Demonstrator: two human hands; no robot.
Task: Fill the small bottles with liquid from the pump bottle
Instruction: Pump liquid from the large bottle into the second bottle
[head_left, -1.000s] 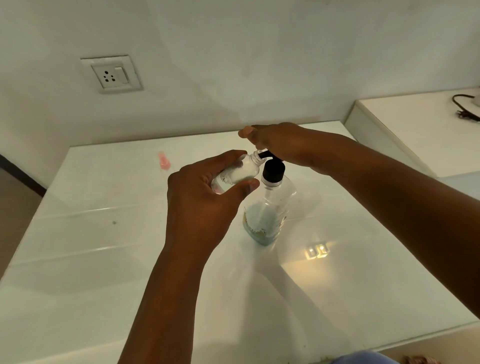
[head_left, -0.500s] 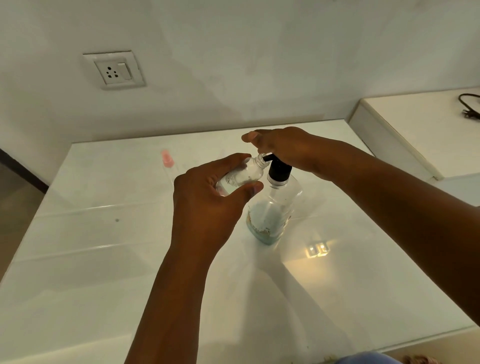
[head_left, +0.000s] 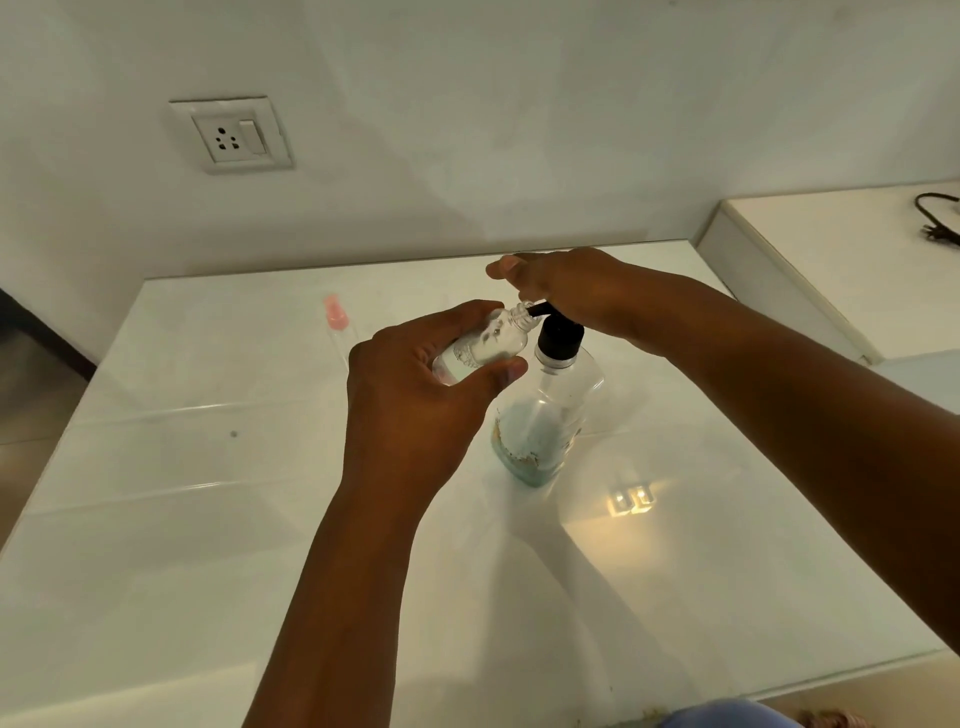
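White table (head_left: 208, 545) spreads under both hands. Pump bottle (head_left: 545, 415) (clear, black-topped) stands below the right hand (head_left: 566, 288), whose palm covers the pump head. Left hand (head_left: 415, 395) curls around a small bottle (head_left: 488, 348), tilted, its mouth at the spout. Pink cap (head_left: 334, 312) lies beyond the left hand.

A: What colours sit right at the grip?

B: The small bottle (head_left: 480, 349) in the left hand (head_left: 415, 395) is clear, with a pale printed pattern. Just right of it, the pump bottle (head_left: 545, 421) has a black pump top, a clear body and pale teal liquid, brown specks low down.

A: And further out?

B: Left of the grip, a pink cap (head_left: 334, 312) on the glossy white table (head_left: 182, 545).
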